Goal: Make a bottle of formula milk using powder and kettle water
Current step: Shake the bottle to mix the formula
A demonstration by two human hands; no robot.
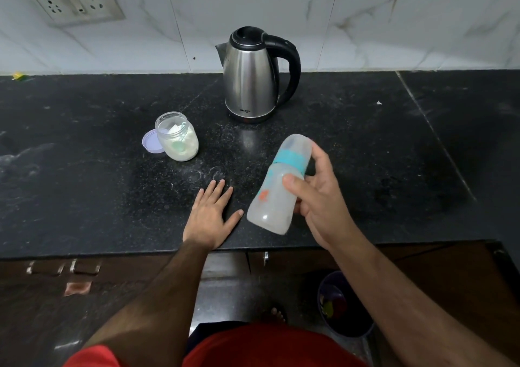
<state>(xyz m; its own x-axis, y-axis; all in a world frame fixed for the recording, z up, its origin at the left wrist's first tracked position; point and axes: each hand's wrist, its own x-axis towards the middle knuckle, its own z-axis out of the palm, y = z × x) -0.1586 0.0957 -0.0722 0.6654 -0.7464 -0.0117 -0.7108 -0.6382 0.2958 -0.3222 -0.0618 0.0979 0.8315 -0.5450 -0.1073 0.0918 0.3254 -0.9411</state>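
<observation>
The right hand [315, 198] gripped the baby bottle [281, 186] round its body, thumb across the front and fingers wrapped behind, and held it in the air above the front part of the black bench [84, 169]. The bottle was tilted, its capped top with the teal ring pointing up and away toward the kettle [254, 77], its base angled down toward the person. Its outline was blurred, and the contents looked cloudy white.

The left hand [211, 214] lay flat on the bench, palm down, fingers straight and spread, holding nothing. It sat just beside the bottle's base, to its left, not touching it.

Further back and to the left stood the open powder jar [177, 137], white powder inside and a pale green scoop [180, 144] resting in it. Its lilac lid [150, 141] lay on the bench against the jar's left side. The steel kettle stood upright near the tiled wall [365, 15], lid down, black handle to the right, well apart from both hands.
</observation>
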